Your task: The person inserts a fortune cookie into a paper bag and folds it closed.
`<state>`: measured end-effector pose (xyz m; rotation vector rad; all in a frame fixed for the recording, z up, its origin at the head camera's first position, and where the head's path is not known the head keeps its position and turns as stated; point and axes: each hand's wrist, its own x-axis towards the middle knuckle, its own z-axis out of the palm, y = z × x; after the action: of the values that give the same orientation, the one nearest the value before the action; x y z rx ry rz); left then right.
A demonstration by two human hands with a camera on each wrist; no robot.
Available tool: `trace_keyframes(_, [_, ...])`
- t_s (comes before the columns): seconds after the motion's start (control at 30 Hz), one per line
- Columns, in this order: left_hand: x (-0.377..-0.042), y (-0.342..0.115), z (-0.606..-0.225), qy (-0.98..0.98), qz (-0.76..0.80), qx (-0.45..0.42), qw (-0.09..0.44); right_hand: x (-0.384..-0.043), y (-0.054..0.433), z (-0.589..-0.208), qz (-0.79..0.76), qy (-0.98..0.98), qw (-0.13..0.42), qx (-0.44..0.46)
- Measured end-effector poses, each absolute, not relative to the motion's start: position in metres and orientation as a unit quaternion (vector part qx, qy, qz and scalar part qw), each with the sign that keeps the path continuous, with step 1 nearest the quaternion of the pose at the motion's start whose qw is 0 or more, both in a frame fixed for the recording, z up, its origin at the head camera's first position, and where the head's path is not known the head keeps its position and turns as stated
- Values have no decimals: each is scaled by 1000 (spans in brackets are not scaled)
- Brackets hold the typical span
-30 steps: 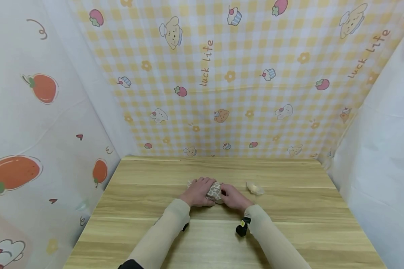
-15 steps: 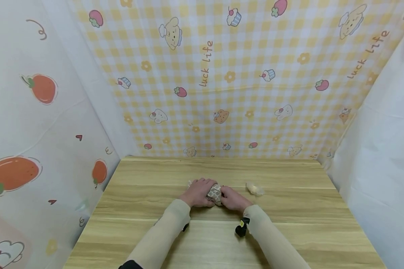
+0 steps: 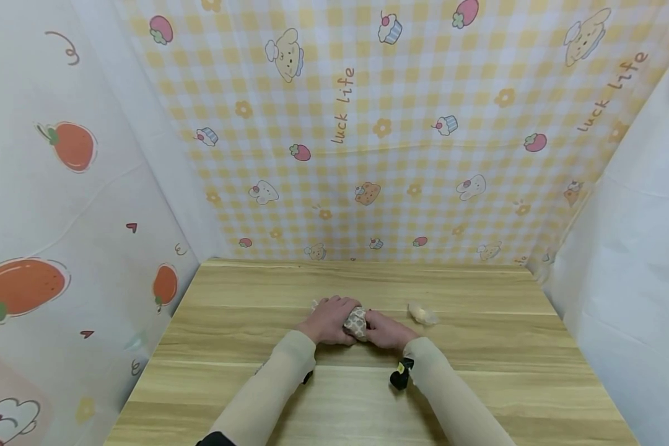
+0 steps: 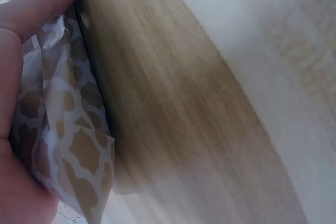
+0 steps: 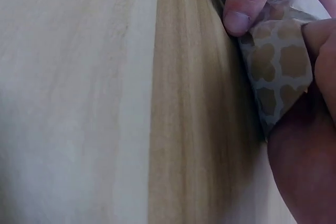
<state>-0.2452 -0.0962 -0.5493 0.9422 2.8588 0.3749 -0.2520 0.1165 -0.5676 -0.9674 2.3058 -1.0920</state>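
Note:
A package in brown-and-white spotted wrapping paper (image 3: 355,324) lies on the table between both hands. My left hand (image 3: 331,320) grips it from above, its thumb on the near side. My right hand (image 3: 389,330) holds the paper's right end. In the right wrist view, folded spotted paper (image 5: 281,61) comes to a point against the right hand (image 5: 307,156), and the left thumb (image 5: 247,6) presses its edge. Creased paper (image 4: 79,145) shows beside the left hand (image 4: 13,87) in the left wrist view. What the paper wraps is hidden.
A small clear, yellowish crumpled-looking item (image 3: 422,314) lies right of the right hand on the wooden table (image 3: 479,371). Patterned cloth hangs behind the table (image 3: 381,161) and at the left (image 3: 72,217); white cloth (image 3: 624,248) hangs on the right.
My right hand has turned and shifted slightly at the paper's right end, whose visible shape has changed a little. The left hand keeps its grip in nearly the same place.

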Motion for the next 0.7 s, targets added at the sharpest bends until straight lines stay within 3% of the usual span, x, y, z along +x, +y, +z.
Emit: trace_keyframes(0.7, [-247,-93,-548,941,115,312,61,-257,115,-566,-384,813,223,-376])
